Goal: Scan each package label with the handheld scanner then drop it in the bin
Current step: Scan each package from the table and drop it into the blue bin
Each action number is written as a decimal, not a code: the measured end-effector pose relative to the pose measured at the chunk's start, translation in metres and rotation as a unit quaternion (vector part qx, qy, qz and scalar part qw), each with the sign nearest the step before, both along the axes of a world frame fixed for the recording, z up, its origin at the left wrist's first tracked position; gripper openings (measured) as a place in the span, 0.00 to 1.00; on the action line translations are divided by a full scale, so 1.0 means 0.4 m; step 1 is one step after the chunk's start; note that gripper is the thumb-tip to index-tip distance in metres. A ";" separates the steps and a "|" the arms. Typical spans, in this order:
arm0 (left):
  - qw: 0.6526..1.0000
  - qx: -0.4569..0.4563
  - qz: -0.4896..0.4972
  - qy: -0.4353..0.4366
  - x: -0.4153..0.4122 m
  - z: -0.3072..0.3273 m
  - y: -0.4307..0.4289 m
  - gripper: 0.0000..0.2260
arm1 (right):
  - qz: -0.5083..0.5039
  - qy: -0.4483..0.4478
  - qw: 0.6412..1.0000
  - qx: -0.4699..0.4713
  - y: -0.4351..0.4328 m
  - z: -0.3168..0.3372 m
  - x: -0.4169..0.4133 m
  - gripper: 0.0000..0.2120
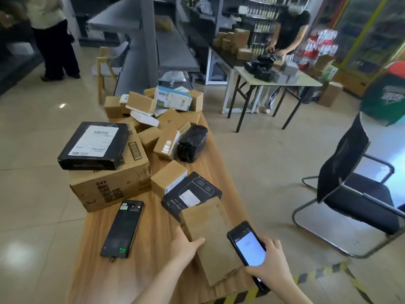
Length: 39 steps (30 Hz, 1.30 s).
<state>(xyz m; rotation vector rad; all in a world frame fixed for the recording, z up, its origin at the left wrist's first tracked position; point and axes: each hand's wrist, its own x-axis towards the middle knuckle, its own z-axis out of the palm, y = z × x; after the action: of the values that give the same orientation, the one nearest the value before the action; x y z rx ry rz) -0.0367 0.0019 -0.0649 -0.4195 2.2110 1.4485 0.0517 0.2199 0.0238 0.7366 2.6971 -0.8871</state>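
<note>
The flat brown package (210, 233) lies at the near end of the tabletop (153, 266), directly between the two hands. Its long axis runs away from the person and leans slightly left, and its far end is propped on a black box (192, 191). The left hand (186, 244) is at the package's left long edge. Its grip is closed on that edge, with the thumb laid flat over the top face and the fingers against the side, their tips mostly hidden. The right hand (271, 266) is just off the package's near right corner. Its grip is wrapped around the lower part of the handheld scanner (247, 246), whose lit screen faces up and whose top end overlaps the package's right edge. The upturned face of the package is plain cardboard with no label visible, so the label is probably underneath or on a side. The left hand, which has hold of the package, looks best placed to tilt or flip it toward the scanner. No bin is in view. Further packages are piled along the tabletop beyond, and a dark flat device (122, 229) lies apart to the left.
</note>
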 end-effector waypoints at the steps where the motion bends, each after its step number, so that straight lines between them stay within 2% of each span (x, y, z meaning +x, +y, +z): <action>1: 1.000 -0.004 0.008 -0.002 -0.001 -0.003 0.000 0.40 | 0.004 -0.002 1.000 -0.004 0.010 -0.003 -0.009 0.39; 5: 0.999 -0.025 0.017 0.037 -0.006 0.019 -0.038 0.32 | 0.036 -0.005 0.999 -0.009 0.030 -0.016 -0.035 0.38; 9: 0.992 -0.060 0.015 0.113 -0.015 0.103 -0.120 0.34 | 0.082 0.007 0.996 -0.020 0.036 -0.023 -0.066 0.39; 13: 0.966 -0.131 -0.020 0.222 0.003 0.196 -0.192 0.32 | 0.116 0.023 0.992 -0.034 0.016 -0.027 -0.083 0.40; 16: 0.929 -0.222 -0.039 0.293 0.059 0.232 -0.203 0.30 | 0.151 0.030 0.987 -0.043 0.014 -0.034 -0.081 0.41; 19: 0.873 -0.321 -0.091 0.357 0.125 0.220 -0.177 0.27 | 0.168 0.033 0.984 -0.052 0.031 -0.039 -0.072 0.42; 22: 0.824 -0.385 -0.165 0.382 0.187 0.183 -0.135 0.30 | 0.175 0.028 0.983 -0.045 0.060 -0.046 -0.057 0.42; 25: 0.799 -0.429 -0.201 0.371 0.240 0.133 -0.095 0.32 | 0.178 0.015 0.983 -0.034 0.091 -0.054 -0.036 0.41; 29: 0.795 -0.457 -0.222 0.330 0.283 0.076 -0.064 0.31 | 0.193 0.001 0.981 -0.022 0.118 -0.065 -0.012 0.41; 33: 0.818 -0.473 -0.234 0.230 0.315 0.026 -0.068 0.32 | 0.208 -0.017 0.978 -0.015 0.118 -0.071 -0.006 0.41; 36: 0.837 -0.440 -0.268 0.182 0.326 -0.011 -0.092 0.33 | 0.229 -0.027 0.973 -0.011 0.102 -0.073 -0.008 0.41; 39: 0.868 -0.415 -0.222 0.156 0.314 -0.012 -0.119 0.37 | 0.280 -0.043 0.959 0.016 0.080 -0.067 -0.019 0.41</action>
<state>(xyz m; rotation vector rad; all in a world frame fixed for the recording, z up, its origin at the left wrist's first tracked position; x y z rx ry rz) 0.0890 -0.0457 -0.0697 0.0945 2.8681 0.2795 0.0440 0.2521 -0.0029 -0.0062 2.6205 -0.6457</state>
